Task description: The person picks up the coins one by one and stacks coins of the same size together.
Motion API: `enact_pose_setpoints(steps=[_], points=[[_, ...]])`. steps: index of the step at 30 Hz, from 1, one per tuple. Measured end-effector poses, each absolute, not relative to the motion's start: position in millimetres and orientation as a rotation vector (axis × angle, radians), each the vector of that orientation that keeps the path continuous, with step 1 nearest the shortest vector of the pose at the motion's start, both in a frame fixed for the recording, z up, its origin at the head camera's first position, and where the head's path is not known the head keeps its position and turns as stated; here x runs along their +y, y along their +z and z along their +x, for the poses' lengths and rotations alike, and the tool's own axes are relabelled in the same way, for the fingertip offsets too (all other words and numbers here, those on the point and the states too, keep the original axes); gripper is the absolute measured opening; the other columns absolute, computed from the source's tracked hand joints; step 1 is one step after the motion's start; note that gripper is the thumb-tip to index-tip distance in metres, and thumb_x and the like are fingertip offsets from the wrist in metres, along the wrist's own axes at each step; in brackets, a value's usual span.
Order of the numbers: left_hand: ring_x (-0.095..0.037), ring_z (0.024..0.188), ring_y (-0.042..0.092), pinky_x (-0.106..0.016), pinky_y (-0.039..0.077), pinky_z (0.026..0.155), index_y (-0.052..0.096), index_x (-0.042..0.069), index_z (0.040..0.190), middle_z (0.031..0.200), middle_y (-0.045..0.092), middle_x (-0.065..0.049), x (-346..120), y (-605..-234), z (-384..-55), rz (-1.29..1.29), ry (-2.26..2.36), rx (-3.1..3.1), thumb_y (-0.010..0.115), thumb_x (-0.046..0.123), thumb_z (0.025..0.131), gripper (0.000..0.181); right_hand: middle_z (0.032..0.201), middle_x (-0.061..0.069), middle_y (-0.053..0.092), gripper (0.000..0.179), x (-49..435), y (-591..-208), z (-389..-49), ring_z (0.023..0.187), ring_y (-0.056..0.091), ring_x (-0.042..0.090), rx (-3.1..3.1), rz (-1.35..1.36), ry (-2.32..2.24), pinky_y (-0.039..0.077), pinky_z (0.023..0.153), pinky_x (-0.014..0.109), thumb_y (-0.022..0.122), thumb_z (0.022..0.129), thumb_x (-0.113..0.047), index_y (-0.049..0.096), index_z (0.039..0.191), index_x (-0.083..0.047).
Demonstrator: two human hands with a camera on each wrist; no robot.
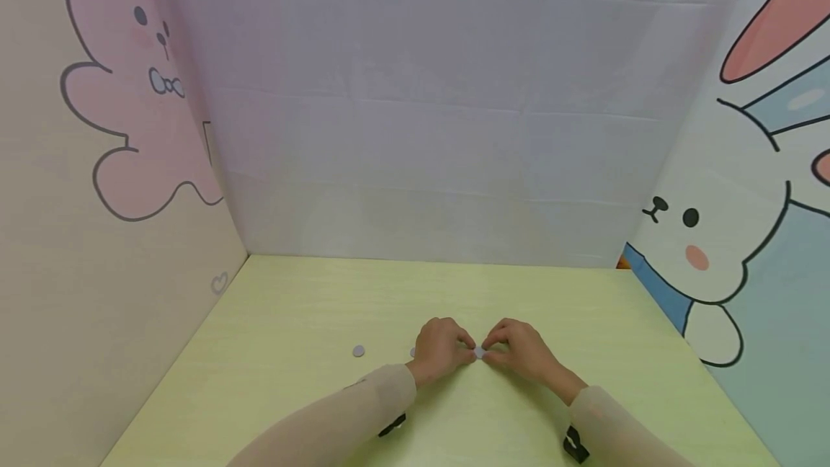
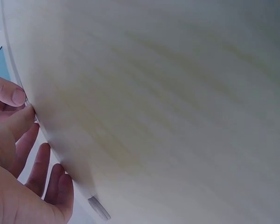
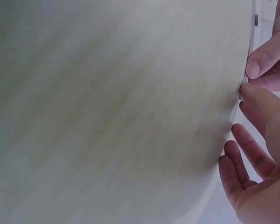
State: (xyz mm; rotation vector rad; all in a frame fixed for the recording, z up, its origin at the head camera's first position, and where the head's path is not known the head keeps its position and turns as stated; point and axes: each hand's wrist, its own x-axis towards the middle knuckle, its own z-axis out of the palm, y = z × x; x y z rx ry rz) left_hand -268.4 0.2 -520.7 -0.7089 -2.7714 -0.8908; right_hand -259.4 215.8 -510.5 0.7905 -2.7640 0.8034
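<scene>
A small flat grey disc (image 1: 479, 352) lies on the table between my two hands. From its left side my left hand (image 1: 443, 347) pinches the edge with thumb and index finger. On the opposite side my right hand (image 1: 522, 349) pinches it in the same way. In the left wrist view the left hand's other fingers (image 2: 39, 170) touch the tabletop, and the right thumb (image 2: 17, 96) shows just beyond. In the right wrist view the right hand (image 3: 263, 158) has its fingertips at the table surface. Both hands cover most of the disc in the wrist views.
Another grey disc (image 1: 359, 351) lies to the left on the pale yellow table (image 1: 311, 301). One more disc (image 1: 413, 352) sits beside my left hand, partly hidden by it. Printed side walls and a white back sheet (image 1: 428, 128) enclose the table.
</scene>
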Motion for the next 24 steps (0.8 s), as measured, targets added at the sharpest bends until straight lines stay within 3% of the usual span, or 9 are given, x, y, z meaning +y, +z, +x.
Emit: enact_pose_setpoints(steps=[24], points=[[-0.015,0.086,0.062,-0.031,0.049,0.08,0.087,0.027,0.087,0.091,0.073,0.008,1.1,-519.5,-268.4,-0.731,-0.808,-2.768,0.093,0.033,0.083,0.01,0.099,-0.003,0.072,0.004,214.5,-507.4,-257.6,0.092,0.068,0.017,-2.806,0.75,0.8,0.056,0.081,0.034,0.088,0.088,-0.019,0.085,0.091,-0.018]])
